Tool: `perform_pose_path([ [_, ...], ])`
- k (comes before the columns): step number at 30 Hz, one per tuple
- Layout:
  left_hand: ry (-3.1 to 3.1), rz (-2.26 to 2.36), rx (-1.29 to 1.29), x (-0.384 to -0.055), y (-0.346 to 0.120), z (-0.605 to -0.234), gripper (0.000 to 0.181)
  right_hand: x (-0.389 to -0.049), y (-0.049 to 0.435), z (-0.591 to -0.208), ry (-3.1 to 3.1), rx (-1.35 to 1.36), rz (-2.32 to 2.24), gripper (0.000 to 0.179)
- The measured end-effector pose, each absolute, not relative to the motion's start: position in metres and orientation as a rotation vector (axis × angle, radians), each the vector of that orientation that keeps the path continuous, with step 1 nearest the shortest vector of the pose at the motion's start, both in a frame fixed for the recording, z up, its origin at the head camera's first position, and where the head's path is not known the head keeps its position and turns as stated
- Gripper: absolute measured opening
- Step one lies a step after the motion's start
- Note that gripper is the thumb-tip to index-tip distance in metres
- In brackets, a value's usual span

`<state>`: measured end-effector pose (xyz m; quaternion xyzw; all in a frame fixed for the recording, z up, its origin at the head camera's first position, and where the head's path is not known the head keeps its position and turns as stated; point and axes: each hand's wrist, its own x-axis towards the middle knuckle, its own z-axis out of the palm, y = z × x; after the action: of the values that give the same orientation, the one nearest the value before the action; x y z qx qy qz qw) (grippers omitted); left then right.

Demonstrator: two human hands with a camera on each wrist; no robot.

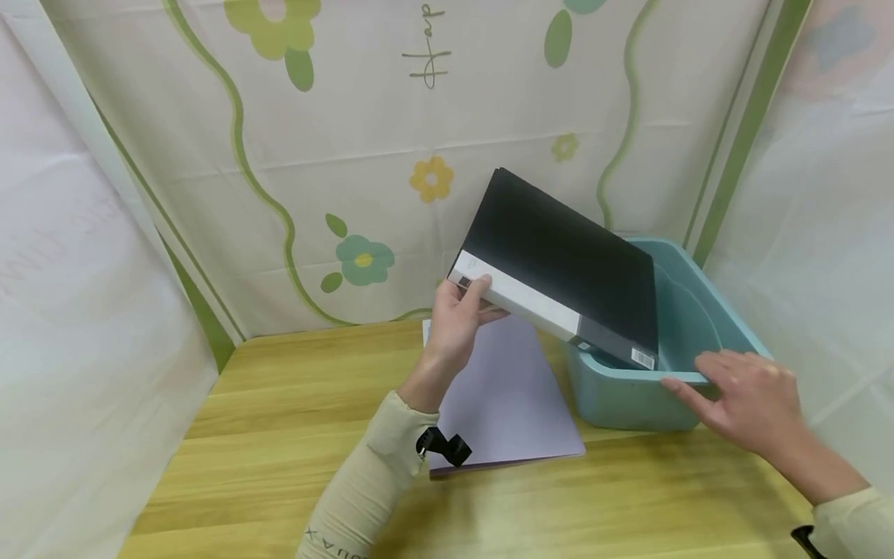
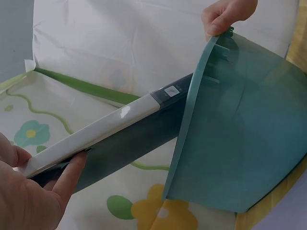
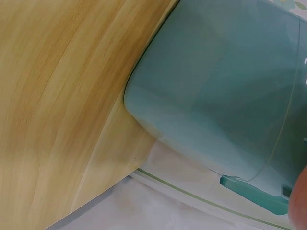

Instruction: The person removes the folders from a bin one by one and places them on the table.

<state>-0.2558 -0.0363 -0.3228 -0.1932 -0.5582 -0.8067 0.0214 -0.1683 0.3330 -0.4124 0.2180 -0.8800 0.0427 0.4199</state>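
Note:
A black binder (image 1: 559, 241) with a white label along its spine is tilted, its right end inside the teal plastic bin (image 1: 635, 400). My left hand (image 1: 457, 318) grips the binder's left end by the spine, thumb on the label and fingers underneath. In the left wrist view, the left hand (image 2: 43, 187) holds the spine while the far end goes behind the bin's rim (image 2: 189, 110). My right hand (image 1: 754, 396) holds the bin's near right rim, thumb on the front edge. Only a sliver of the right hand (image 3: 300, 201) shows in the right wrist view.
A lilac folder (image 1: 503, 404) lies on the wooden table (image 1: 300, 419), left of the bin and under my left forearm. Behind the table hangs a flower-print curtain (image 1: 363, 155), with white fabric (image 1: 831, 233) close to the bin's right side.

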Motion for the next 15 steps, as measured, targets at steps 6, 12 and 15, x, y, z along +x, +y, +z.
perform_pose_path([
  [6, -1.669, -2.538, -0.629, -0.258, -0.045, -0.322, 0.03, -0.169, 0.332, -0.411, -2.198, 0.54, 0.108, 0.065],
  [12, -1.579, -2.569, -0.501, -0.26, -0.052, -0.325, 0.031, -0.168, 0.333, -0.411, -2.192, 0.546, 0.101, 0.064],
  [15, -1.529, -2.577, -0.432, -0.262, -0.055, -0.326, 0.029, -0.167, 0.334, -0.412, -2.205, 0.544, 0.096, 0.064],
])
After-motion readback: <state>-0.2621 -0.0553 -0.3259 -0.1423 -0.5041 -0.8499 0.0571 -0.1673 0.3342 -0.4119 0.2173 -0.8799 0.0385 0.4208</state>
